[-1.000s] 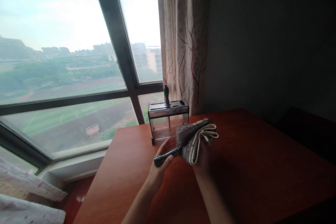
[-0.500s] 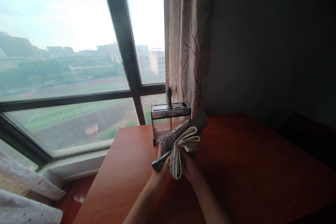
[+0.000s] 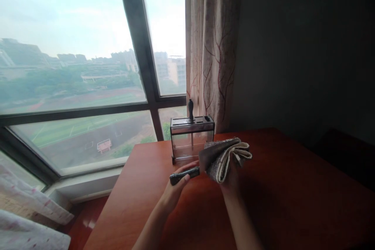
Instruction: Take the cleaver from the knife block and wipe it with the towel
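Left hand [image 3: 175, 187] on unmarked knife [image 3: 187, 172], right hand [image 3: 231, 177] with cloth [image 3: 227, 156]

**Two Hands Held Up Close Together**

The left hand [image 3: 175, 187] is curling its fingers shut, with the thumb lying along the top. The right hand [image 3: 231, 177] is closing too, its fingers mostly hidden. Both bare forearms are reaching up from below, wrists near each other.
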Demonstrator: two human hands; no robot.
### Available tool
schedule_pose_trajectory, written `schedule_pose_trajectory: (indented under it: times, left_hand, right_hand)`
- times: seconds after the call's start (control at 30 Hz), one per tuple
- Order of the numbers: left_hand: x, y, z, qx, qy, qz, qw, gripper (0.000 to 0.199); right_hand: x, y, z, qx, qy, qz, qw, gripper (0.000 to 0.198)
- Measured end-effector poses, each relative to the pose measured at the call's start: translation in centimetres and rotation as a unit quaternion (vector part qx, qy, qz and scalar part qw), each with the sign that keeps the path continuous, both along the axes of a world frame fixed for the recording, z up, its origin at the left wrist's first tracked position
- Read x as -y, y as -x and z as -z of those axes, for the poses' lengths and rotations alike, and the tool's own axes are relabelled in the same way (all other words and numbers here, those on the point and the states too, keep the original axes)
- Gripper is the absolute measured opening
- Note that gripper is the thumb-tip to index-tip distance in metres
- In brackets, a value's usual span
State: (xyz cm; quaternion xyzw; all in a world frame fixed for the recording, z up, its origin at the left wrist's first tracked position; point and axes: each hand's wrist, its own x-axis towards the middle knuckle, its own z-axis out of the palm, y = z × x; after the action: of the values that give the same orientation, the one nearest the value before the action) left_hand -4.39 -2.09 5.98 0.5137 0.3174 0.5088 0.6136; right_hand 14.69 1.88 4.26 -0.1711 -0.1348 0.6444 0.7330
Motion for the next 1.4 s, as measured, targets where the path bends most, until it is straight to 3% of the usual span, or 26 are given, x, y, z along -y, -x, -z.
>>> schedule_pose_trajectory:
  times: [0.2, 0.37, 0.57, 0.97, 1.4]
  left_hand:
    - [0.0, 0.1, 0.7, 0.047, 0.045, 0.042, 0.997, 0.046]
    - [0.0, -0.1, 1.0, 0.087, 0.074, 0.030, 0.993, 0.045]
    - [-0.2, 0.0, 1.5, 0.109, 0.088, -0.007, 0.990, 0.041]
    - [0.1, -1.2, 1.5, 0.097, 0.068, -0.023, 0.993, 0.036]
    - [-0.2, -1.2, 2.1, 0.109, 0.102, -0.064, 0.987, 0.033]
  right_hand:
    - [0.1, -2.9, -0.2, -0.057, 0.023, 0.002, 0.998, 0.024]
    - [0.5, -3.3, -0.2, -0.078, 0.009, -0.005, 0.997, 0.024]
    - [1.0, -1.7, -0.6, -0.076, 0.004, -0.034, 0.997, 0.029]
    - [1.3, 3.5, 0.8, -0.041, 0.029, -0.121, 0.991, 0.027]
    - [1.5, 5.0, 1.5, 0.017, 0.040, -0.075, 0.996, 0.036]
